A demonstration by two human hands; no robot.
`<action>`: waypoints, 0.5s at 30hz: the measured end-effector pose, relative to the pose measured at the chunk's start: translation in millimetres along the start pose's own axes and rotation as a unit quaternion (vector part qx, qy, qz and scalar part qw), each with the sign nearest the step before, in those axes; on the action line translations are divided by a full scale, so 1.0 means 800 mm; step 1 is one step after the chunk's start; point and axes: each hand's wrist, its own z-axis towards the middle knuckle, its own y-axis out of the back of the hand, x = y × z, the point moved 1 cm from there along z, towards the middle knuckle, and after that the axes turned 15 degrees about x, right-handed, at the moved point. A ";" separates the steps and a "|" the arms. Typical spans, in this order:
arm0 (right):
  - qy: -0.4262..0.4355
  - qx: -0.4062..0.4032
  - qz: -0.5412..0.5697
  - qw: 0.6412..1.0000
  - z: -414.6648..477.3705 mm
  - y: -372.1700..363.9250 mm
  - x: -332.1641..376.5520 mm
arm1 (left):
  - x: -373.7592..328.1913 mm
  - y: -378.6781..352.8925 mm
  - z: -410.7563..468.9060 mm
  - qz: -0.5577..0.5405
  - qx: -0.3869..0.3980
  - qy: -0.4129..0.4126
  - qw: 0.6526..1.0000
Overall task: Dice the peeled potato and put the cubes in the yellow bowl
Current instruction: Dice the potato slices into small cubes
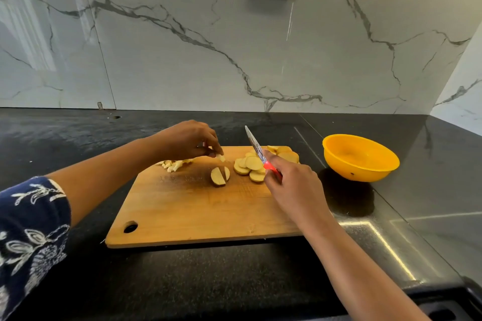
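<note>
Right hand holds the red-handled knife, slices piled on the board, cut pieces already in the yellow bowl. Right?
Wrong on the bowl: in the head view the yellow bowl holds nothing, and the cut pieces lie at the board's far left edge. The right hand does hold the red-handled knife, with slices piled on the board.

Black stone bench [234, 281]: wooden cutting board [182, 214] bearing round potato slices [251, 165], one split slice [220, 176], cut sticks [174, 164]. Left hand [187, 142] pinches a pale piece [221, 157]; right hand [292, 185] grips red-handled knife [257, 150]. Yellow plastic bowl [361, 157] right.
</note>
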 end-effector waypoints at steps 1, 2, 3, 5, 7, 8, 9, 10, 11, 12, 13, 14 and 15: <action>-0.003 -0.001 0.000 1.000 0.000 0.000 0.000 | -0.004 0.002 0.000 0.008 -0.007 -0.019 1.000; -0.006 -0.003 0.000 1.000 -0.001 0.001 -0.001 | -0.009 0.004 0.000 0.023 -0.006 -0.035 0.999; -0.008 -0.005 0.001 1.000 0.000 0.002 -0.002 | -0.015 0.004 0.001 0.040 -0.001 -0.049 0.998; -0.010 -0.008 0.005 1.000 0.000 0.001 -0.003 | -0.024 0.003 0.003 0.069 0.004 -0.072 0.995; -0.010 -0.012 0.007 1.000 0.000 0.000 -0.003 | -0.027 0.000 0.004 0.097 0.008 -0.086 0.991; -0.011 -0.014 0.006 1.000 0.000 0.000 -0.003 | -0.027 0.000 0.004 0.110 0.008 -0.090 0.990; -0.010 -0.015 0.005 1.000 0.000 0.000 -0.003 | -0.026 0.000 0.003 0.116 0.005 -0.093 0.989; -0.009 -0.015 0.006 1.000 0.000 0.000 -0.003 | -0.023 0.001 0.002 0.110 -0.004 -0.093 0.990; -0.009 -0.015 0.008 1.000 -0.001 0.000 -0.004 | -0.021 0.002 0.000 0.095 -0.014 -0.093 0.991; -0.010 -0.014 0.008 1.000 -0.001 0.000 -0.004 | -0.019 0.003 -0.002 0.078 -0.022 -0.094 0.992; -0.010 -0.014 0.007 1.000 -0.001 0.001 -0.004 | -0.018 0.004 -0.003 0.065 -0.024 -0.094 0.993; -0.011 -0.014 0.005 1.000 -0.001 0.001 -0.005 | -0.018 0.004 -0.005 0.057 -0.021 -0.092 0.994; -0.011 -0.014 0.005 1.000 -0.001 0.001 -0.004 | -0.019 0.004 -0.005 0.052 -0.010 -0.087 0.995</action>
